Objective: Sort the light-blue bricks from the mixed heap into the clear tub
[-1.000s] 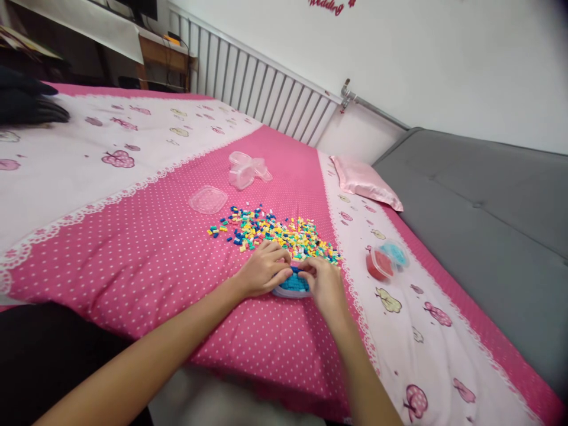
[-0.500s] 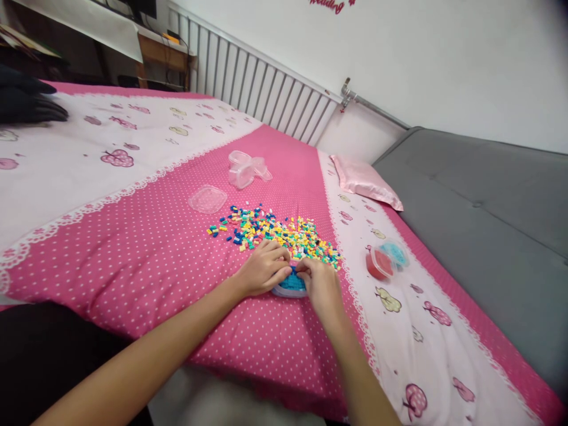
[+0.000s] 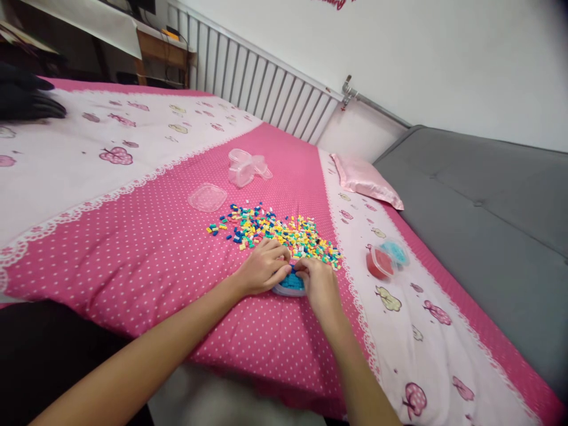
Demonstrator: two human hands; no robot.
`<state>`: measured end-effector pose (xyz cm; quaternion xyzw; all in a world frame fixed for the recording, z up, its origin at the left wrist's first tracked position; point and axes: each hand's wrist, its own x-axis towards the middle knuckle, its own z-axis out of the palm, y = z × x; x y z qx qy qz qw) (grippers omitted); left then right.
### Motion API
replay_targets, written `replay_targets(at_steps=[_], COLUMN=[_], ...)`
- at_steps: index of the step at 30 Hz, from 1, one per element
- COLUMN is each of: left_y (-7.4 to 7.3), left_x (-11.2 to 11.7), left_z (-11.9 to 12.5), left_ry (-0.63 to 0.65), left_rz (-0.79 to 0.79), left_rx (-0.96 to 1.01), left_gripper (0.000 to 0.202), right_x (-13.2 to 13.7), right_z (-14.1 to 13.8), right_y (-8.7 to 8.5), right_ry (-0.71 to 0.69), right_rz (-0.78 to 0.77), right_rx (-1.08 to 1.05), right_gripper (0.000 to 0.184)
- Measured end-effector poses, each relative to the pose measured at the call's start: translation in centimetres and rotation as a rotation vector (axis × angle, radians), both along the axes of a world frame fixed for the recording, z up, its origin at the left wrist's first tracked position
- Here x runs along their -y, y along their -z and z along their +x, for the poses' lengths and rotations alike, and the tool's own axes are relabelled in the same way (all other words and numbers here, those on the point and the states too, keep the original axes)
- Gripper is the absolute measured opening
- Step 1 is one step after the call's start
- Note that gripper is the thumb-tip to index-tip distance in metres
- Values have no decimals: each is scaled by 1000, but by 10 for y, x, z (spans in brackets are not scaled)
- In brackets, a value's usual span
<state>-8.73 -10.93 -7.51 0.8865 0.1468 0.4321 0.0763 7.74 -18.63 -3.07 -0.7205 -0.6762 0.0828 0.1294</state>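
A heap of several small coloured beads (image 3: pixel 275 229) lies on the pink dotted bedspread (image 3: pixel 133 254). Just in front of it sits a small clear tub of blue beads (image 3: pixel 290 283). My left hand (image 3: pixel 262 269) rests against the tub's left side with fingers curled onto its rim. My right hand (image 3: pixel 319 285) is on the tub's right side, fingertips pinched together over the blue beads. What the pinch holds is too small to see.
A clear lid (image 3: pixel 207 197) and empty clear tubs (image 3: pixel 245 166) lie beyond the heap. A red-filled tub (image 3: pixel 377 262) and a blue-filled tub (image 3: pixel 394 251) sit to the right. A pink pillow (image 3: pixel 366 180), a grey sofa (image 3: pixel 483 219) and a radiator (image 3: pixel 261 89) border the bed.
My right hand has slid slightly left and inward over the tub. The left hand has barely moved. The view has shifted down a little.
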Motion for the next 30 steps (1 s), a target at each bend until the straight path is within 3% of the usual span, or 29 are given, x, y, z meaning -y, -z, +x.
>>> replay_targets(at_steps=[9, 12, 15, 18, 22, 26, 30], left_y=[-3, -2, -1, -1, -6, -10, -9], left_x=[2, 1, -2, -5, -8, -9, -10], left_z=[-3, -6, -7, -7, -8, -9, -10], left_ry=[-11, -36, -54, -70, -115, -171, -223], left_rz=[-4, -34, -74, -115, -167, -200, -214], left_rx=[53, 112, 170, 219, 265, 259, 240], left_gripper=[45, 44, 42, 43, 44, 44, 44], right_x=[1, 6, 12, 19, 32, 31, 4], right_z=[10, 29, 65, 109, 151, 162, 161], right_y=[7, 1, -1, 11, 45, 67, 62], right_ry=[6, 34, 94, 156, 202, 174, 125], right_rz=[148, 261, 354, 412, 450, 476, 492], right_rx=[-56, -77, -95, -105, -108, -75, -30], right_gripper=[23, 21, 24, 30, 34, 34, 35])
